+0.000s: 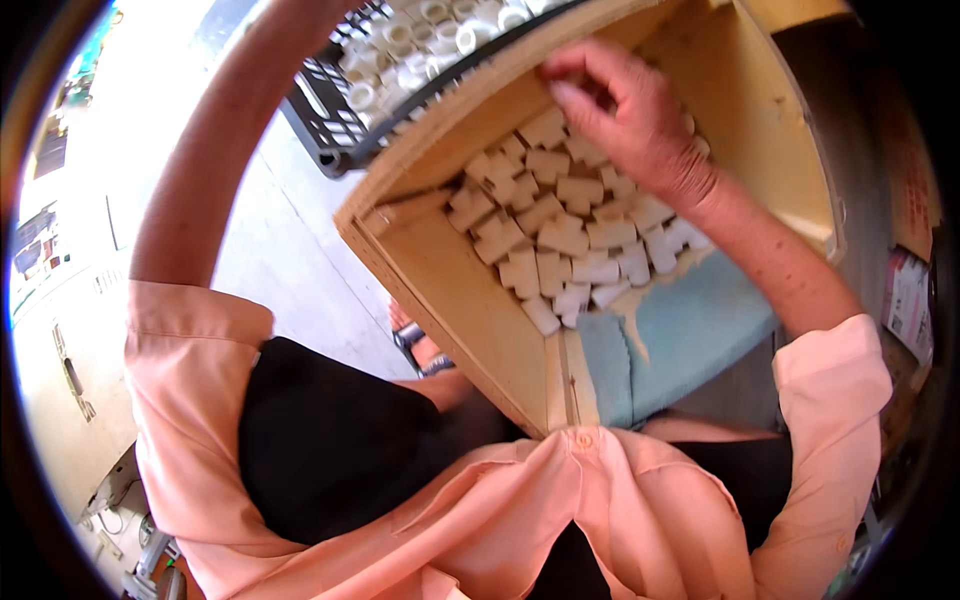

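My right hand (632,118) is over the far part of a wooden box (440,318), close to its far wall. Its fingers curl in toward the thumb, and whatever they may hold is too small or hidden to make out. Below it, white T-shaped pipe fittings (563,234) lie heaped in the box. My left forearm (215,150) reaches up past the top edge of the picture, so the left hand is out of sight. Beyond the box, a black plastic crate (322,100) holds white ring-shaped pipe fittings (400,40).
A light blue cloth or pad (690,325) covers the box's near right side. The box stands between my legs, its near corner at my shirt. A sandalled foot (408,335) rests on the grey floor (300,235) to the left. Cardboard boxes (908,300) stand at the far right.
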`<state>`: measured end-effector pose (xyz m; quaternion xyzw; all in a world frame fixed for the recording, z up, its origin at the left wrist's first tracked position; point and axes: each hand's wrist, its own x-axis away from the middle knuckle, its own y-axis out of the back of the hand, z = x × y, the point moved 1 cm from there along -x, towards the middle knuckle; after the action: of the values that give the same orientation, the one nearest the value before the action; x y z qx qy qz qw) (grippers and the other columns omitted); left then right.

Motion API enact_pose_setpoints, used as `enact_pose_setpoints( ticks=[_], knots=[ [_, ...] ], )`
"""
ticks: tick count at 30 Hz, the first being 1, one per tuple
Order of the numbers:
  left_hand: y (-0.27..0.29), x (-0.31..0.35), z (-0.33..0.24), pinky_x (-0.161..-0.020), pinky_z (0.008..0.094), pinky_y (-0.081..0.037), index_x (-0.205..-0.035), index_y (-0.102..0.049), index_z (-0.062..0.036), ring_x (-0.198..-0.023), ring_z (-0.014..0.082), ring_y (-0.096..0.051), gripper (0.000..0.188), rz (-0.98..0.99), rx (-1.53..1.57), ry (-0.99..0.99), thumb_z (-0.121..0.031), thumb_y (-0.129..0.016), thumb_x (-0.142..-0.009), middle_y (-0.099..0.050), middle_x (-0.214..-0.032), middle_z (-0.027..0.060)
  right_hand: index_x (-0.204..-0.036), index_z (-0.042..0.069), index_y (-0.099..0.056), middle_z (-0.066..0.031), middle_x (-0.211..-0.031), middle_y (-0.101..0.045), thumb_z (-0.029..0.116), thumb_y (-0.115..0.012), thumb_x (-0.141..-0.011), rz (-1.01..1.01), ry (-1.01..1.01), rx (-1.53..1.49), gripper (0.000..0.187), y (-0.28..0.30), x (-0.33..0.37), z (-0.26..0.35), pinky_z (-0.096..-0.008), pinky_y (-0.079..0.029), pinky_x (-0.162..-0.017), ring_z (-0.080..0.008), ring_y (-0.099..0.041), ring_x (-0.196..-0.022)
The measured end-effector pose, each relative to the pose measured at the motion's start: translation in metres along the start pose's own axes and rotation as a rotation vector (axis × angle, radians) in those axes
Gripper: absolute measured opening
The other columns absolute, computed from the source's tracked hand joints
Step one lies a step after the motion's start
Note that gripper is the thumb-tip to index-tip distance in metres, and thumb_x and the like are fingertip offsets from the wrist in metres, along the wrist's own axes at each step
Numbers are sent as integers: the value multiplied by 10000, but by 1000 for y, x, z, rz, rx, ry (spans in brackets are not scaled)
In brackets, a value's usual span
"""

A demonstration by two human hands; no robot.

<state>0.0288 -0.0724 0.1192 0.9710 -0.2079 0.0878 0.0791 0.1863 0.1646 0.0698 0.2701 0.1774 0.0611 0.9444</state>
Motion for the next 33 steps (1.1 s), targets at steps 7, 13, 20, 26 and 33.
enact_pose_setpoints(
  ticks=[7, 13, 20, 26, 33],
  knots=[
    [-63, 47, -33, -816, 339, -566, -1104, -610, 93, -887, 255, -678, 309, 117, -118, -100, -137, -605, -898, -667, -1006, 192, -1069, 62, -514, -62, -955, -552, 123, -765, -740, -238, 579, 202, 418, 33, -36, 40, -296, -514, -685, -168, -609, -785],
    [-76, 54, -27, -764, 312, -563, -1006, -663, 54, -818, 188, -672, 249, 107, -123, -86, -162, -652, -882, -688, -914, 144, -1067, 70, -530, -75, -967, -556, 169, -788, -715, -229, 527, 323, 447, 31, -38, 49, -298, -518, -712, -200, -621, -838],
    [-78, 64, -20, -745, 299, -560, -1008, -660, 57, -793, 174, -664, 222, 78, -118, -38, -116, -659, -870, -684, -899, 133, -1022, 27, -590, -71, -965, -618, 169, -759, -784, 80, 209, -63, 325, 36, -38, 58, -273, -533, -714, -165, -644, -859],
    [-90, 75, -26, -775, 307, -567, -1082, -634, 69, -816, 193, -669, 269, 6, -76, 12, -99, -652, -872, -674, -954, 162, -1098, 16, -602, -85, -1017, -648, 197, -693, -872, 260, -481, -781, 304, 47, -10, 51, -249, -524, -783, -115, -628, -901],
    [-85, 74, -20, -771, 297, -574, -1072, -640, 50, -802, 167, -670, 227, 14, -57, 15, -84, -626, -890, -678, -926, 143, -1229, 39, -554, -78, -1166, -607, 370, -600, -912, 622, -1027, -1183, 460, 24, 45, -20, -352, -530, -860, -159, -592, -1053]
  ],
)
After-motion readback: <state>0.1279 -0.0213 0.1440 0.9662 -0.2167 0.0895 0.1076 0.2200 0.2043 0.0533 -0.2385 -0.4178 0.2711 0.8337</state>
